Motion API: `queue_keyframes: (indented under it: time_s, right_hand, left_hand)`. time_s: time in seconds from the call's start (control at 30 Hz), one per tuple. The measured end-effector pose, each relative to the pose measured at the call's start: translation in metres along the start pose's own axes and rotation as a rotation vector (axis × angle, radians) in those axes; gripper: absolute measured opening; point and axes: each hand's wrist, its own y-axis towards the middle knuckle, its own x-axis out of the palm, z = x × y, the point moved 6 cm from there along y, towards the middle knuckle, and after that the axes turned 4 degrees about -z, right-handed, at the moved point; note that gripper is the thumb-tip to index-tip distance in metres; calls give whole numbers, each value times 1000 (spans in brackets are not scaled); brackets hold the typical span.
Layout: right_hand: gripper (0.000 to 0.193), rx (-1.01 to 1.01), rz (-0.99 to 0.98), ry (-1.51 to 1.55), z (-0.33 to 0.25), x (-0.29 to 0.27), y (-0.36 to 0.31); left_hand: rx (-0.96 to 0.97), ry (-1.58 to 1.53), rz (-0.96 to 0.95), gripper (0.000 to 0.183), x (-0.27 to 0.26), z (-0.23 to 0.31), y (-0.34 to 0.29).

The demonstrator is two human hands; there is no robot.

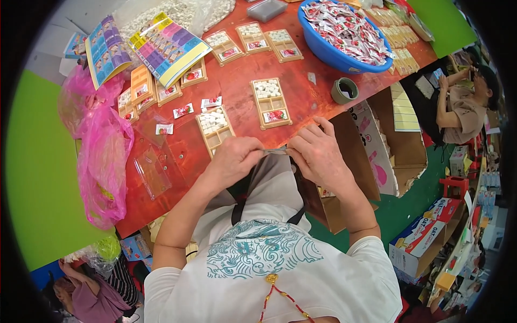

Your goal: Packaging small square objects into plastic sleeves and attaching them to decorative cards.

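Note:
Both hands meet at the table's near edge. My left hand (232, 161) and my right hand (322, 156) pinch opposite ends of a thin greyish strip (274, 152) stretched between them; its kind is too small to tell. Just beyond my left hand lies a tan divided tray (216, 141) with white cubes in its far part. A second tray (264, 118), farther off between the hands, holds white cubes and a red-and-white wrapped packet (275, 116). Several loose packets (183, 111) lie to the left of these trays.
A blue basin (318, 46) heaped with packets and a dark round cup (344, 90) stand at right on the red table (237, 75). More filled trays (252, 39) sit at the back. Pink plastic (102, 167) and printed sheets (167, 51) lie left; cardboard boxes (406, 107) stand right.

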Motion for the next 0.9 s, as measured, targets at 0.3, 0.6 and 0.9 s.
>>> queue_keyframes:
  time_s: [0.3,0.6,0.9]
  right_hand:
    - [10,94,20,212,56,4,29]
    - [17,204,-67,187,117,54,71]
    - [13,184,-82,9,123,70,87]
  left_hand:
    - [-251,-417,6,18,-22,-37,23]
    - [-132,202,169,16,-28,-62,68]
    - [-150,602,219,14,-27,-67,83]
